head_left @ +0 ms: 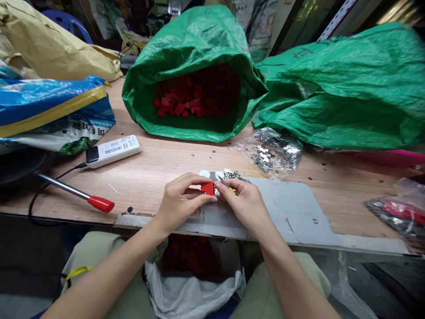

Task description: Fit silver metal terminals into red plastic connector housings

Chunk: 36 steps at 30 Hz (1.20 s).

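Note:
Between the thumb and fingers of my left hand [184,197] is a small red plastic part [208,188], held just above the grey mat [279,208]. My right hand [242,197] is closed around a thin pointed tool with a yellow handle [231,191], its metal tip angled up and left. The right fingertips are close against the red part's right side; whether they also pinch a small metal piece there is too small to tell. Right behind the hands lies a pile of small silvery metal pieces [232,173].
A green sack [195,40] of red parts lies open at the back, another green sack [348,84] to its right. A clear bag of metal pieces [270,153], a white device [114,150] and a red-tipped lever [101,204] are nearby. An open white sack [195,292] sits below the edge.

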Each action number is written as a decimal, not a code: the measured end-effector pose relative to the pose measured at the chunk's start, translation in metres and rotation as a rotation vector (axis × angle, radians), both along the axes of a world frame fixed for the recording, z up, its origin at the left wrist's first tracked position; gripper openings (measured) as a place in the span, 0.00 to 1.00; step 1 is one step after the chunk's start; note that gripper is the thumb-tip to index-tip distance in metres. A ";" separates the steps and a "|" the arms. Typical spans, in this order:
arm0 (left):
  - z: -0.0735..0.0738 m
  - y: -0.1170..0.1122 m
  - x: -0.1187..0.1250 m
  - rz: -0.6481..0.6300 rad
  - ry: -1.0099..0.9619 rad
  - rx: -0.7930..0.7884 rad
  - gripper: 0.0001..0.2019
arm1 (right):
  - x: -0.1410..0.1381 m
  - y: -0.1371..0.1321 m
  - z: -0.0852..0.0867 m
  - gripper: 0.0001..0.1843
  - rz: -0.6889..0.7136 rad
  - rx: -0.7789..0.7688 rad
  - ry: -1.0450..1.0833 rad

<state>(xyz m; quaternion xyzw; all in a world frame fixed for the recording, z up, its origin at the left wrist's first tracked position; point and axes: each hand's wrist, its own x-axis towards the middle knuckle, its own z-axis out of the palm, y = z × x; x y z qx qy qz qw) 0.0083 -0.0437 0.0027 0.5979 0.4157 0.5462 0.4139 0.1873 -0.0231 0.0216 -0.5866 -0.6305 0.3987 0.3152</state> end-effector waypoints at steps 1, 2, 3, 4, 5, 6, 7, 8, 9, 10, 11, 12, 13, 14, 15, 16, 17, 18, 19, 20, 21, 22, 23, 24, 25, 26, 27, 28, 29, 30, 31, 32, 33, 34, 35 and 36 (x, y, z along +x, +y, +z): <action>0.000 0.000 0.000 0.011 -0.008 0.002 0.14 | 0.001 0.000 0.001 0.20 0.012 -0.024 0.029; -0.001 0.000 0.000 0.022 -0.016 0.007 0.14 | 0.002 0.000 0.003 0.20 0.020 -0.051 0.056; -0.001 0.000 -0.001 0.029 -0.023 0.015 0.14 | 0.003 0.000 0.003 0.20 0.025 -0.078 0.080; -0.002 0.000 -0.001 0.030 -0.031 0.029 0.14 | 0.004 0.001 0.004 0.20 0.030 -0.100 0.099; -0.003 0.000 -0.001 0.024 -0.039 0.047 0.14 | 0.004 0.001 0.004 0.20 0.033 -0.112 0.114; -0.003 0.001 -0.001 0.011 -0.045 0.067 0.15 | 0.005 0.001 0.005 0.21 0.033 -0.116 0.122; -0.004 0.001 -0.001 -0.004 -0.050 0.085 0.15 | 0.005 0.001 0.004 0.21 0.031 -0.113 0.120; -0.005 0.001 -0.001 -0.016 -0.051 0.101 0.15 | 0.005 0.002 0.004 0.21 0.025 -0.104 0.111; -0.006 0.001 -0.001 -0.023 -0.050 0.113 0.15 | 0.004 0.002 0.004 0.20 0.015 -0.092 0.095; -0.006 0.001 -0.001 -0.025 -0.045 0.121 0.15 | 0.004 0.002 0.004 0.20 0.005 -0.081 0.078; -0.006 0.001 -0.001 -0.023 -0.038 0.127 0.16 | 0.004 0.002 0.004 0.19 -0.004 -0.073 0.062; -0.007 0.001 -0.001 -0.018 -0.033 0.132 0.16 | 0.004 0.002 0.003 0.19 -0.008 -0.067 0.051; -0.007 0.000 -0.001 -0.013 -0.031 0.134 0.16 | 0.003 0.002 0.003 0.18 -0.008 -0.062 0.048; -0.007 0.000 -0.001 -0.011 -0.030 0.134 0.16 | 0.003 0.003 0.003 0.18 -0.006 -0.058 0.049; -0.007 0.000 -0.001 -0.010 -0.032 0.133 0.16 | 0.003 0.003 0.003 0.17 -0.002 -0.057 0.050; -0.008 0.000 -0.001 -0.013 -0.033 0.133 0.16 | 0.003 0.003 0.002 0.16 0.001 -0.057 0.051; -0.008 0.000 -0.001 -0.017 -0.033 0.133 0.16 | 0.003 0.003 0.002 0.16 0.002 -0.058 0.049; -0.007 -0.001 -0.001 -0.024 -0.029 0.134 0.16 | 0.003 0.002 0.002 0.16 0.005 -0.057 0.045; -0.007 -0.001 -0.001 -0.032 -0.022 0.136 0.16 | 0.003 0.002 0.002 0.16 0.009 -0.055 0.044; -0.007 -0.001 -0.002 -0.039 -0.012 0.140 0.16 | 0.003 0.002 0.001 0.16 0.014 -0.051 0.046; -0.006 0.000 -0.002 -0.044 0.000 0.147 0.16 | 0.003 0.002 0.001 0.16 0.017 -0.044 0.048; -0.006 0.000 -0.002 -0.045 0.013 0.155 0.16 | 0.002 0.002 0.001 0.17 0.017 -0.034 0.051; -0.005 0.000 -0.002 -0.043 0.023 0.164 0.15 | 0.002 0.002 0.000 0.17 0.018 -0.025 0.058; -0.005 0.000 -0.003 -0.038 0.031 0.172 0.15 | 0.002 0.002 0.000 0.17 0.020 -0.024 0.073; -0.005 0.000 -0.003 -0.030 0.035 0.178 0.15 | 0.003 0.001 0.000 0.17 0.025 -0.041 0.097; -0.005 0.000 -0.003 -0.020 0.034 0.178 0.15 | 0.004 0.001 0.000 0.17 0.042 -0.084 0.135; -0.006 -0.001 -0.003 -0.012 0.029 0.170 0.16 | 0.005 0.001 0.001 0.17 0.076 -0.152 0.183; -0.006 -0.001 -0.004 -0.006 0.021 0.156 0.16 | 0.008 0.001 0.003 0.18 0.124 -0.230 0.231; -0.007 -0.002 -0.004 -0.005 0.013 0.136 0.16 | 0.012 0.000 0.004 0.20 0.175 -0.300 0.265; -0.007 -0.003 -0.004 -0.013 0.011 0.114 0.17 | 0.017 0.000 0.006 0.22 0.216 -0.342 0.276; -0.008 -0.004 -0.005 -0.035 0.020 0.093 0.16 | 0.022 0.000 0.009 0.24 0.244 -0.351 0.265; -0.008 -0.005 -0.005 -0.069 0.046 0.077 0.16 | 0.029 -0.001 0.011 0.26 0.261 -0.333 0.235; -0.008 -0.006 -0.005 -0.115 0.090 0.073 0.15 | 0.036 -0.001 0.013 0.26 0.277 -0.308 0.193; -0.007 -0.006 -0.005 -0.162 0.148 0.082 0.15 | 0.043 -0.002 0.015 0.26 0.301 -0.292 0.152; -0.007 -0.006 -0.005 -0.203 0.211 0.103 0.14 | 0.050 -0.004 0.017 0.25 0.339 -0.294 0.116; -0.007 -0.006 -0.006 -0.234 0.266 0.131 0.13 | 0.056 -0.005 0.018 0.24 0.388 -0.307 0.087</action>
